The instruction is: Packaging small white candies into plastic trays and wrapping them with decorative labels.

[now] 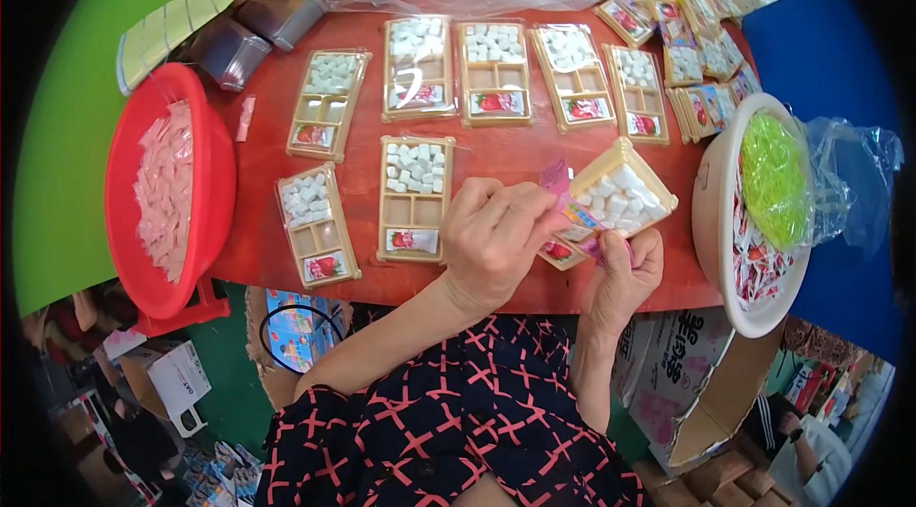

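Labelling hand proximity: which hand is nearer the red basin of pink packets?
Left. The left hand is at the table's middle, a few trays across from the red basin. The right hand is farther off, beyond the left hand, holding the tilted tray.

Trays [412, 197] between two basins [215, 183]

both bare forearms come up from the lower edge toward the centre of the frame. the left hand [491, 235] sits just left of centre, knuckles up, fingers curled with thumb and fingertips pinched together toward the right. the right hand [625, 269], lower right of centre, is cupped upward, fingers closed in a grip.
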Available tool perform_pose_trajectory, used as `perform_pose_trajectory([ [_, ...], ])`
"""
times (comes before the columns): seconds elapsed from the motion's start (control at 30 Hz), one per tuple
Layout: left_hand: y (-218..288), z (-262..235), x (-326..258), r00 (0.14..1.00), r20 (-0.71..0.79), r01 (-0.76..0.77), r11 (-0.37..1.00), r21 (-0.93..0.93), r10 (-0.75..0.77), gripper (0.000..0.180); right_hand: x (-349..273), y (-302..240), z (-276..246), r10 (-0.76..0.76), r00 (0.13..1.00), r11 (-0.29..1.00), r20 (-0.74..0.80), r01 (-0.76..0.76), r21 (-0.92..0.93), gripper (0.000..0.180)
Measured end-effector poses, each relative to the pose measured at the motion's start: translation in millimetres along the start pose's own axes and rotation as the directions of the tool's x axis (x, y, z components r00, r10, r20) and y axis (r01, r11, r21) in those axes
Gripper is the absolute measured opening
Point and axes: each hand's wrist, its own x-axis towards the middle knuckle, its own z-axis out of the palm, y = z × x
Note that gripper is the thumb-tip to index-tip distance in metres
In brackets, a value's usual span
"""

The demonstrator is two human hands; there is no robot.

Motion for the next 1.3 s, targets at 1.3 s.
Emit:
perform_pose_trajectory([
  [1.3, -26.4, -41.0, -21.4, 0.833, 0.316, -0.294, 0.846, -0.445, 0.455, 0.021, -14.8, -21.8, -20.2, -0.483, 0.729, 0.626, 0.485, 0.675, -0.390, 0.020],
])
